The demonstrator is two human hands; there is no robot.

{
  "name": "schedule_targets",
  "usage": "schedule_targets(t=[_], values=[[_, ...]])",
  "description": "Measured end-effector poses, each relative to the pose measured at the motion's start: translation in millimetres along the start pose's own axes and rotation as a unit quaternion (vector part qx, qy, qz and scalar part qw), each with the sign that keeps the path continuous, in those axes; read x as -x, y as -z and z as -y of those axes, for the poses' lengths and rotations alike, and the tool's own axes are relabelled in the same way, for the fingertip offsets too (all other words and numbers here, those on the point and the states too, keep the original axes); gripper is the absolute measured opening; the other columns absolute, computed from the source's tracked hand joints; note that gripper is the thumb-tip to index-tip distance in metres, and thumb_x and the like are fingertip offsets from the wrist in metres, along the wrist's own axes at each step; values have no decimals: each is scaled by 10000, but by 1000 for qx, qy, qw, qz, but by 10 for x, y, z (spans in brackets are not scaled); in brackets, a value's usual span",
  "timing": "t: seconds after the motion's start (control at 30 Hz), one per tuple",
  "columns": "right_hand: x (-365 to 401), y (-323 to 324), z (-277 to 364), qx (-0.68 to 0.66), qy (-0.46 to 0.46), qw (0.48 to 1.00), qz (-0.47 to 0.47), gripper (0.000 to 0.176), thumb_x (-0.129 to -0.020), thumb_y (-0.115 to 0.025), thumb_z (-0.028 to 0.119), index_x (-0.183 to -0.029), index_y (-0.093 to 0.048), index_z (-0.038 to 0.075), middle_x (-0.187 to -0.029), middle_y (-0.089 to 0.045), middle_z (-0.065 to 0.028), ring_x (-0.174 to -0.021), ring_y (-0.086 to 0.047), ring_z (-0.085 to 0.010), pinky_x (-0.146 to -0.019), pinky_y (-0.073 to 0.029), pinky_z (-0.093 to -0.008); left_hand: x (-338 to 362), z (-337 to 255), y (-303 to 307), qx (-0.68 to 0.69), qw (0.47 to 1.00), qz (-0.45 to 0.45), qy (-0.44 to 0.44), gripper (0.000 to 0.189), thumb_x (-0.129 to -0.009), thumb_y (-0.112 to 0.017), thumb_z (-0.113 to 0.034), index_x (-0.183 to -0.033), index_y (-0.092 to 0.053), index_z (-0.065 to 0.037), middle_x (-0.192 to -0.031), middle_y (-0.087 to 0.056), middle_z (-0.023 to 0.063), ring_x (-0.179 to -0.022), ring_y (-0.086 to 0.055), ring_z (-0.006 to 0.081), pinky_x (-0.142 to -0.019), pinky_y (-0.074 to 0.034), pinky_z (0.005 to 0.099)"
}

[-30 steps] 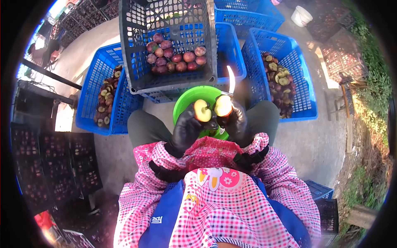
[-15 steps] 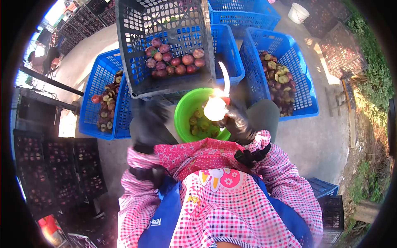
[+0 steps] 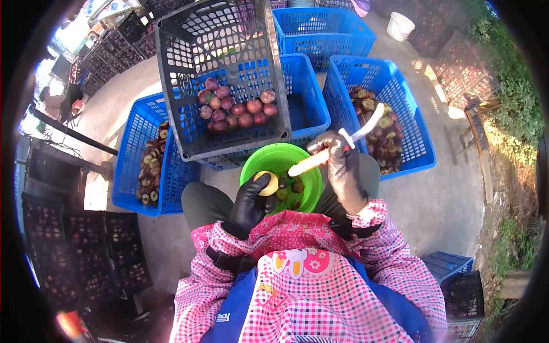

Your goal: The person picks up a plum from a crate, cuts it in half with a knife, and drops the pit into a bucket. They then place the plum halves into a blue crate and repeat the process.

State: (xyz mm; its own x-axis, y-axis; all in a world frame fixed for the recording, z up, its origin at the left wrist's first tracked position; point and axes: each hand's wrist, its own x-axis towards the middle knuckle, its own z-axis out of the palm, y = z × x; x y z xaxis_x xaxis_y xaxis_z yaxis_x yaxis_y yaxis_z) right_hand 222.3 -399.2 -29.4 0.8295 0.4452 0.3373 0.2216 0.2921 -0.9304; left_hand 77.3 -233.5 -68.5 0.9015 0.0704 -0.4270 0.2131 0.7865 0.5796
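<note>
My left hand (image 3: 250, 200), in a black glove, is closed around a fruit piece (image 3: 266, 183) with a pale yellow face, over the left part of a green basin (image 3: 309, 197). In the basin lie yellowish and brown fruit bits (image 3: 294, 186). Gripped in my black-gloved right hand (image 3: 343, 166) is a long pale knife-like tool (image 3: 368, 123) with a short crosspiece and a curved upper end. Its lower end points toward the basin, apart from the fruit piece. Beyond the basin, a tilted black crate (image 3: 229, 150) holds several whole reddish-purple fruits (image 3: 245, 119).
Blue crates with cut fruit stand at left (image 3: 127, 154) and right (image 3: 423, 140). Two more blue crates (image 3: 320, 28) are behind. Stacked dark crates (image 3: 86, 251) line the left side. A white bucket (image 3: 400, 26) stands at the back right.
My left hand has come from beside the black crate to the basin and now holds the fruit piece. The tool, upright before, slants across to the right. The view has shifted slightly.
</note>
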Motion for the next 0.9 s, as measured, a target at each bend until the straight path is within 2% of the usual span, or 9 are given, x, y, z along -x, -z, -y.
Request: schedule_targets(t=[0.13,0.2,0.27,0.4,0.47,0.53,0.63,0.73,0.9], values=[[113,-39,134,-111,-164,980,30,331,-915,-687,282,-939,-604,-37,-845,-662,-73,-705,-647,-140,-582,-506,-249,-20,118,-98,-29,998,37,-36,369,-1008,-474,-403,-1239,-525,-120,-999,-645,48,-648,-506,87,-534,-390,203],[188,-106,75,-61,-108,992,34,298,-883,-729,189,-959,-578,-56,-870,-680,-97,-744,-673,-153,-609,-523,-252,10,143,-251,79,995,-53,-23,398,-1002,-474,-439,-1231,-528,-118,-996,-635,31,-650,-503,79,-535,-391,204],[271,-164,-74,-87,-156,983,37,328,-866,-744,151,-1008,-551,-74,-842,-680,-87,-755,-686,-148,-631,-521,-241,-56,257,-66,83,995,-28,-42,372,-998,-497,-416,-1215,-546,-119,-1026,-639,25,-744,-554,75,-570,-438,195],[312,-100,-211,154,-139,966,157,281,-860,-750,158,-937,-605,-70,-818,-679,-58,-694,-650,-116,-699,-520,-252,-68,228,-1,62,996,7,-67,359,-988,-521,-417,-1158,-573,-105,-980,-649,12,-773,-609,74,-598,-486,193],[276,-270,-4,-138,-178,974,10,267,-870,-743,168,-964,-626,-52,-844,-683,-51,-717,-646,-121,-694,-509,-253,-43,159,-96,75,996,-11,-48,397,-989,-495,-452,-1164,-557,-102,-946,-637,22,-707,-564,78,-574,-452,202],[227,-180,86,-25,-182,983,16,240,-874,-736,153,-987,-641,-37,-867,-682,-51,-738,-648,-120,-649,-523,-246,-35,148,-113,94,995,-33,-32,435,-990,-468,-488,-1170,-541,-99,-913,-626,31,-640,-519,82,-550,-418,211],[230,-234,124,-24,-183,981,56,230,-873,-737,149,-973,-651,-40,-871,-685,-48,-733,-646,-102,-602,-516,-236,-28,171,-50,76,996,31,-33,474,-967,-475,-535,-1140,-551,-100,-869,-618,21,-600,-512,81,-539,-409,215],[252,-281,76,-44,-242,969,0,216,-875,-733,153,-946,-662,-38,-858,-692,-40,-732,-642,-85,-608,-509,-229,-11,153,-146,63,997,-1,-50,475,-965,-476,-540,-1128,-558,-102,-855,-615,14,-603,-518,83,-536,-408,215],[240,-358,147,11,-191,981,32,176,-868,-727,119,-898,-662,-41,-813,-686,-32,-712,-645,-86,-654,-505,-221,-43,207,-63,39,997,-10,-61,459,-984,-459,-518,-1103,-578,-91,-836,-623,7,-601,-549,75,-525,-439,211]])
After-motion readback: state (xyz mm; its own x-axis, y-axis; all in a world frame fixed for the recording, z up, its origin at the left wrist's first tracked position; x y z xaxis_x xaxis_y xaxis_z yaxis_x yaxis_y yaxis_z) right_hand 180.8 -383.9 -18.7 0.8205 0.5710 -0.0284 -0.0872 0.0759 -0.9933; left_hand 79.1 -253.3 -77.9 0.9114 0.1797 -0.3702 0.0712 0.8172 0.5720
